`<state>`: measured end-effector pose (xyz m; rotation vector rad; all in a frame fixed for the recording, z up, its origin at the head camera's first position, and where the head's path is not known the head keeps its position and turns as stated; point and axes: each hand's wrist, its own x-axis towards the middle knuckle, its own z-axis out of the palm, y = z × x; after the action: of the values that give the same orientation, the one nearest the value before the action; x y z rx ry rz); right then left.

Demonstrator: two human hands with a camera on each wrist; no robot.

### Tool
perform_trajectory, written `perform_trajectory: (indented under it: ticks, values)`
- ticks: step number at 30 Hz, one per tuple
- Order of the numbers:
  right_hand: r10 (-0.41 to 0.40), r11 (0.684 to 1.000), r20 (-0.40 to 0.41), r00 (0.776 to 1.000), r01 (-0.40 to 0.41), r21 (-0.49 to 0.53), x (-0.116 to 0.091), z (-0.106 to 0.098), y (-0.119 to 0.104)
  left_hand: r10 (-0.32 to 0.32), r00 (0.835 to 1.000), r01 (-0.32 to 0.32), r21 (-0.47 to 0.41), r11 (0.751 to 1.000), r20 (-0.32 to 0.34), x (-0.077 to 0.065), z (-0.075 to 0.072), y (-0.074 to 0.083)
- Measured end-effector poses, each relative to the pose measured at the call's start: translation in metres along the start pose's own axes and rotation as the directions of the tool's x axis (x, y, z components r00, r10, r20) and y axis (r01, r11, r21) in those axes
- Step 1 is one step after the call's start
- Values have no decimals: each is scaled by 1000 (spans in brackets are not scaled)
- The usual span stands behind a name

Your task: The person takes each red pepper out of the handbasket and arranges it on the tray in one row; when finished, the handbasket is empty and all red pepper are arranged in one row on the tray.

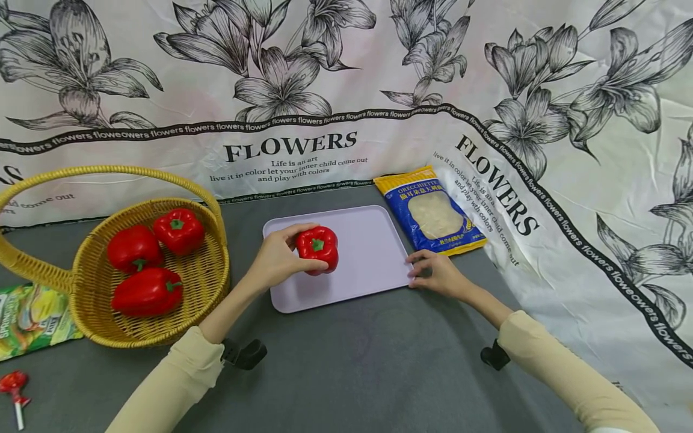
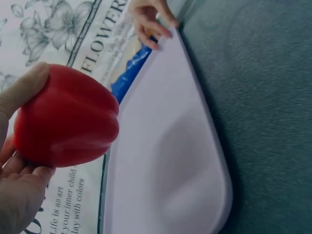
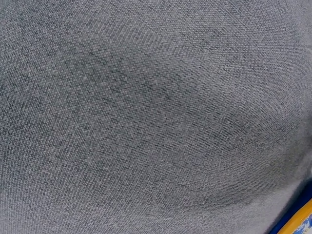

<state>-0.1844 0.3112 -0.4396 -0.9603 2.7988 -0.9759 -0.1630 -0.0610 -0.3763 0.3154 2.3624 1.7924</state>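
My left hand (image 1: 278,257) grips a red bell pepper (image 1: 317,250) between thumb and fingers. In the left wrist view the pepper (image 2: 68,117) hangs above the pale lilac tray (image 2: 151,126), which catches its shadow. At the tray's right edge, my right hand (image 1: 437,273) holds the rim near the front corner with curled fingers and thumb. To the left stands a yellow wicker basket (image 1: 86,313) with three red bell peppers inside. The right wrist view shows mostly grey cloth, and the right hand is out of its sight.
Just right of the tray (image 1: 368,252) lies a blue and yellow orecchiette bag (image 1: 433,213). A green and yellow packet (image 1: 38,319) is partly behind the basket. A red lollipop (image 1: 15,388) lies at the front left. Flower-printed cloth (image 1: 303,90) rises behind the grey tabletop (image 1: 357,361).
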Motion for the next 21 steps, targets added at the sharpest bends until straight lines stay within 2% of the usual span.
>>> perform_trajectory:
  ticks: [4,8,15,21]
  values:
    - [-2,1000,-3,1000,2,0,0,0,0,23,1000,-23,0,1000,-5,14,4,-3]
    - [-6,1000,-1,1000,6,-1,-1,0,0,55,998,-55,3,998,17,28,10,-4]
    - [18,1000,7,1000,-18,8,-1,0,-1,17,1000,-18,39,999,14,51,19,-9]
    - [66,994,5,998,-67,86,0,4,-4,8,1000,-8,79,997,-9,62,22,-15]
